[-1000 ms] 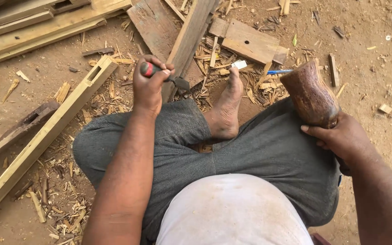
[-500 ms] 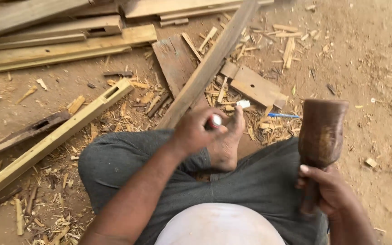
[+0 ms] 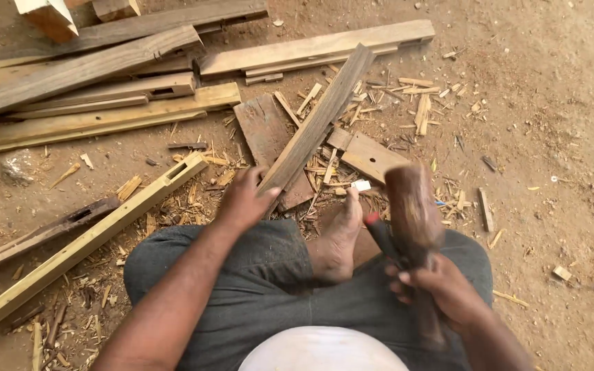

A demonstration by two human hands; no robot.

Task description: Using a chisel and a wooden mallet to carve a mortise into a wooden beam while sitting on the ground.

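The left hand [image 3: 242, 200] lies spread, fingers loose, on the near end of a long dark plank [image 3: 317, 124], touching it without closing round it. The right hand [image 3: 441, 288] is wrapped tight about the handle of a wooden mallet [image 3: 412, 206] (its head blurred), and a red-handled chisel [image 3: 379, 233] sits in the same grip. The mallet stands just right of the plank's near end, above the person's bare foot [image 3: 338, 237]. Wood chips [image 3: 352, 168] litter the dirt around the plank.
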